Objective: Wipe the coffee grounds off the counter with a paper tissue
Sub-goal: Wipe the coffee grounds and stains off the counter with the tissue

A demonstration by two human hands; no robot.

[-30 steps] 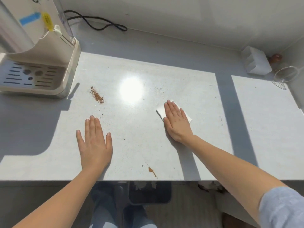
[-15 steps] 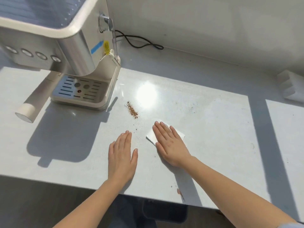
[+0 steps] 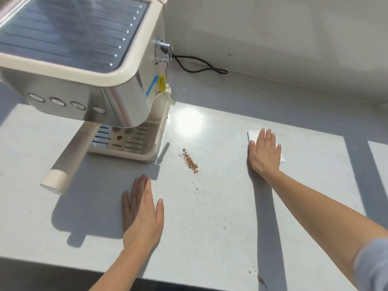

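Note:
A streak of brown coffee grounds (image 3: 190, 161) lies on the pale counter (image 3: 220, 206), with a thin scatter of specks trailing toward me. My right hand (image 3: 264, 153) presses flat on a folded white paper tissue (image 3: 253, 135), well to the right of the grounds; most of the tissue is hidden under the palm. My left hand (image 3: 142, 213) rests flat on the counter, fingers straight, below and left of the grounds, holding nothing.
A cream and steel coffee machine (image 3: 88, 70) stands at the left with its drip tray (image 3: 126, 141) and a cream handle (image 3: 67, 160) jutting toward me. Its black cable (image 3: 199, 67) loops along the back wall. A brown smear (image 3: 262, 281) sits at the counter's front edge.
My right hand has slid the tissue to the right, away from the grounds. My view has shifted left and closer to the machine. The left hand stays flat on the counter.

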